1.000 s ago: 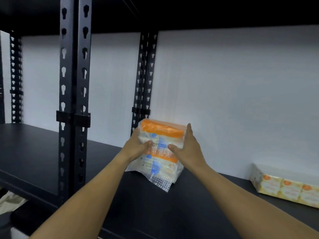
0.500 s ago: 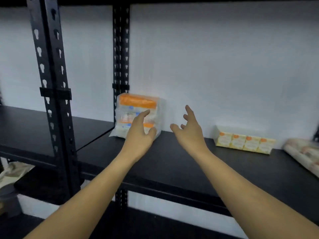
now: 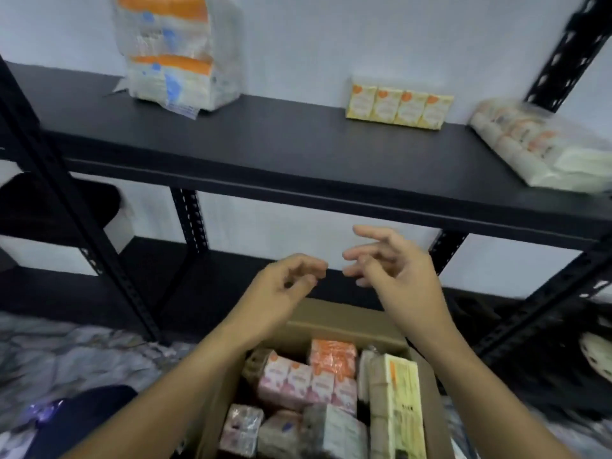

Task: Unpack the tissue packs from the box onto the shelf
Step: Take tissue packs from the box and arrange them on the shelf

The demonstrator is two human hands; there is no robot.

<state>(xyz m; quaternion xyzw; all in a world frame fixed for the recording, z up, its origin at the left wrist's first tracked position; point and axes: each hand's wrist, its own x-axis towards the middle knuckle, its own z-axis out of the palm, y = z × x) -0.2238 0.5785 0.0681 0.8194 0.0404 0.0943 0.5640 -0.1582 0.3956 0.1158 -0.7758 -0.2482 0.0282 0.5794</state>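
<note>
An orange, white and blue tissue pack point(image 3: 175, 51) stands upright at the back left of the black shelf point(image 3: 298, 154). A yellow row of small packs point(image 3: 397, 102) lies further right, and a clear-wrapped bundle point(image 3: 543, 144) lies at the shelf's right end. Below, an open cardboard box point(image 3: 334, 323) holds several packs, among them a pink row point(image 3: 304, 382), an orange pack point(image 3: 332, 357) and a tall yellow-green pack point(image 3: 395, 402). My left hand point(image 3: 281, 286) and my right hand point(image 3: 394, 273) hover empty above the box's far edge, fingers loosely curled.
Black perforated uprights stand at the left point(image 3: 76, 233), behind point(image 3: 192, 220) and at the right point(image 3: 563, 48). A lower shelf point(image 3: 109, 286) runs under the main one. The floor point(image 3: 66, 356) at the left is mottled grey.
Both hands let go of the orange, white and blue pack, left it on the shelf and drew back down over the box. The view tilted down, bringing the box in.
</note>
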